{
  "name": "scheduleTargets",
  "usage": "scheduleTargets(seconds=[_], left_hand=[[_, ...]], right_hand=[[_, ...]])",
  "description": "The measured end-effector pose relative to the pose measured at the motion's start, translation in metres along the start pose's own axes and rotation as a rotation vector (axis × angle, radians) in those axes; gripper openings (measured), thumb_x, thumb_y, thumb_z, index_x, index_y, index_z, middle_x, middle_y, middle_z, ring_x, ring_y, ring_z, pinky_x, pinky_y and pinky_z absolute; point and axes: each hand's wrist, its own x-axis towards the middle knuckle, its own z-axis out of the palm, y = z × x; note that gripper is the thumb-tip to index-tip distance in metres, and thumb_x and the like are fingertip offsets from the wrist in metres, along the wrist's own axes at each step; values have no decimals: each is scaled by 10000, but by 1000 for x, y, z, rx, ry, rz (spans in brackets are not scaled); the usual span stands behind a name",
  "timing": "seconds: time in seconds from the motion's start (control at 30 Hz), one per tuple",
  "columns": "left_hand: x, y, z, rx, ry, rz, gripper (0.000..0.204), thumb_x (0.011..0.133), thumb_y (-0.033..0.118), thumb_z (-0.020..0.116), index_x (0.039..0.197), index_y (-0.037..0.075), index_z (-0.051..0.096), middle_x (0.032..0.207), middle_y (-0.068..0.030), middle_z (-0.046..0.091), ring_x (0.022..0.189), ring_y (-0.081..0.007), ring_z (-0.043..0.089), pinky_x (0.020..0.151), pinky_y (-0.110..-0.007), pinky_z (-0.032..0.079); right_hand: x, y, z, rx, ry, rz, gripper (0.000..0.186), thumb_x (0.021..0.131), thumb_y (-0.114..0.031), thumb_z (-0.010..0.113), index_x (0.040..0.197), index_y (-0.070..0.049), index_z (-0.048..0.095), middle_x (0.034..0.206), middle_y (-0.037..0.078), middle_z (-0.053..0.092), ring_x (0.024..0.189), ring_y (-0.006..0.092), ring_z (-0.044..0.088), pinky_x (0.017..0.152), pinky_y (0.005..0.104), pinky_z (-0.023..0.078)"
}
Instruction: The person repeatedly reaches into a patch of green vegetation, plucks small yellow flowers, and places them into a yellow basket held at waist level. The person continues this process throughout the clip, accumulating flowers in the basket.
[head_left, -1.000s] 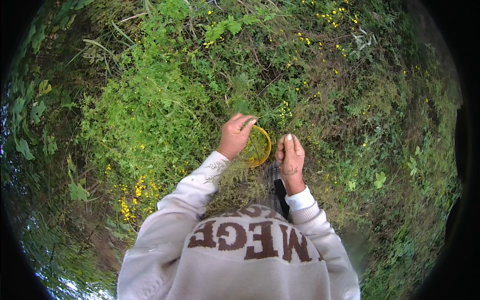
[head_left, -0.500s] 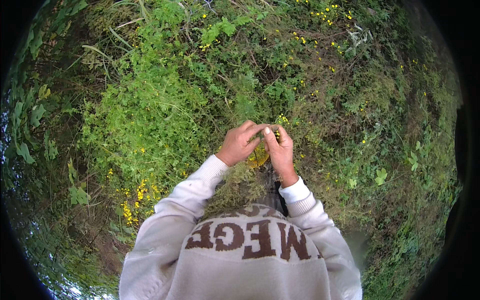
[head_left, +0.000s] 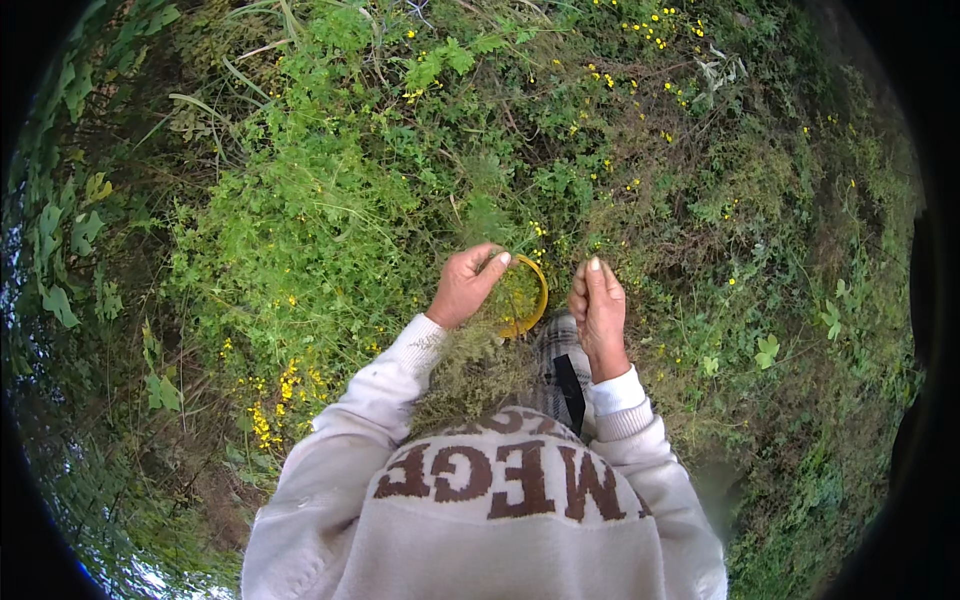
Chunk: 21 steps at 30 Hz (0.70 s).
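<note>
My left hand (head_left: 465, 288) is closed in a pinch, thumb pressed to the fingers. Its thumb tip comes up beside the upper end of a curved yellow rim (head_left: 541, 300); whether it touches the rim or pinches a thin stem, I cannot tell. Green sprigs show inside the rim, and the rest of that round thing is hidden by plants and my hand. To the right, apart from it, my right hand (head_left: 600, 315) is also closed, thumb against fingertips; anything between them is too small to make out. Small yellow flowers (head_left: 538, 229) stand just beyond my left hand.
Dense green plants (head_left: 320, 200) spread ahead and to the left. More yellow blooms cluster at the lower left (head_left: 265, 420) and far right (head_left: 655, 30). A feathery dry-looking plant (head_left: 470, 375) rises against my sweater. My plaid trouser leg (head_left: 556, 350) shows below the rim.
My hands were together at the fingertips and are now apart. The right hand has moved right and slightly down, the left a little left. More of the yellow rim shows.
</note>
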Motion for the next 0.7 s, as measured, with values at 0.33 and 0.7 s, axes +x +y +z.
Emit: scheduleTargets(seconds=[0.33,0.7], left_hand=[[-5,-7,-1,39,-70,27,194,873,185,584,941,10,635,811,-16,639,738,-90,569,656,-259,459],[-14,7,-21,433,-355,235,140,803,196,620,837,60,623,731,-92,624,643,-250,606,573,-319,470]], right_hand=[[18,27,22,-291,-226,59,331,853,-152,620,1127,0,514,954,46,586,850,97,542,748,231,460],[-21,43,7,-249,-214,97,143,900,-164,554,916,-31,505,712,-57,459,613,16,392,515,177,340]])
